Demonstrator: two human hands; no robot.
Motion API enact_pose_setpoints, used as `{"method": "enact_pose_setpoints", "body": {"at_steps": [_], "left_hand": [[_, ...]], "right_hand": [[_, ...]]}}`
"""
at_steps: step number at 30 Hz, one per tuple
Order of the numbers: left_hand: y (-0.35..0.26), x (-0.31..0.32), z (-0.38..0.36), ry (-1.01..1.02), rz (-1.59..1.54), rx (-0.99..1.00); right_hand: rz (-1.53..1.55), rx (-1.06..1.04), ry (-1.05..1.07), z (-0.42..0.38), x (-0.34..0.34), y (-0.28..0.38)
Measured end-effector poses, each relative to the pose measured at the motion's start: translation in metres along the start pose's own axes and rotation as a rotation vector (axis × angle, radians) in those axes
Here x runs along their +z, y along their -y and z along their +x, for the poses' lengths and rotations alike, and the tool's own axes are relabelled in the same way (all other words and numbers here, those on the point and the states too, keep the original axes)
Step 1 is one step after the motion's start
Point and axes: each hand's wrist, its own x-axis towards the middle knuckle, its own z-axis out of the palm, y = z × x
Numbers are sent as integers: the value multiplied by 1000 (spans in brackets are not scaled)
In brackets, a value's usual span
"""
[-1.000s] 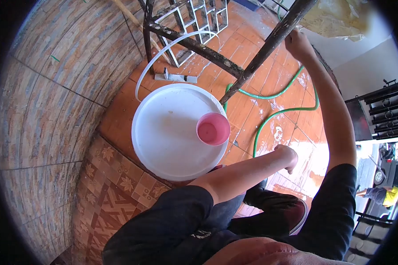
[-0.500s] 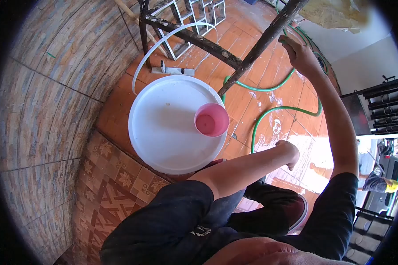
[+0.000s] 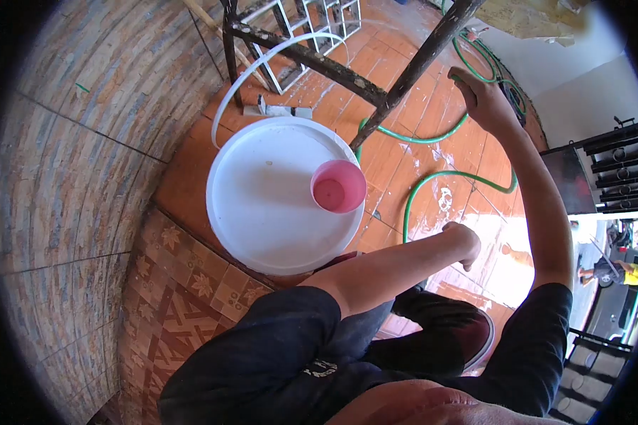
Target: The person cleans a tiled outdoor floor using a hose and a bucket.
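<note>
My right hand (image 3: 483, 99) is raised at the upper right, fingers curled round a green hose (image 3: 455, 76) whose short end shows at the fingertips. A faint spray of water crosses the floor beyond it. My left hand (image 3: 464, 246) hangs bent at the wrist above the wet floor, with most of its fingers turned out of sight. Left of that arm stands a white bucket (image 3: 262, 227) with a flat top and a raised white handle (image 3: 223, 106). On top, near its right edge, sits a pink cup (image 3: 338, 186), which neither hand touches.
A paint-spotted stand (image 3: 319, 67) rises behind the bucket, with a white metal frame (image 3: 283, 42) behind it. Green hose (image 3: 468, 173) loops over orange tiles. A stone-patterned wall (image 3: 85, 177) is at left. A person in yellow (image 3: 634, 273) and a vehicle (image 3: 620, 312) are outside at right.
My right hand has shifted slightly downward in view. A water spray shows more clearly at the top. The person outside has moved. The bucket and cup stay in place.
</note>
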Motion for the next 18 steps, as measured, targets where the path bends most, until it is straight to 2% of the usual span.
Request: {"method": "enact_pose_setpoints", "body": {"at_steps": [2,3,6,7,8,10,11,12,13,14,16,18], "left_hand": [[5,8,14,10,-51,-3],[7,9,17,14,-56,-15],[8,12,25,4,-54,-60],[10,12,25,51,-52,-92],[10,10,24,91,-58,-126],[13,21,25,3,-49,-136],[15,12,16,79,-170,-144],[17,11,14,49,-175,-134],[20,12,13,-28,-249,-106],[26,14,11,-108,-328,-76],[31,21,-3,-275,-686,-154],[17,36,-48,-636,-1016,-118]], "right_hand": [[50,-167,-88,1,1,-5],[43,-124,-103,2,-6,4],[22,-190,-136,11,-1,-10],[-38,-115,-68,14,3,-14],[99,-245,-140,18,1,-13],[110,-214,-133,29,-10,-15],[145,-210,-96,33,-10,-21],[176,-195,-53,33,-11,-27],[204,-194,-46,29,-21,-21],[137,-93,1,30,-34,-19],[243,-133,-96,37,-47,-38],[176,-218,-69,40,-60,-49]]}}
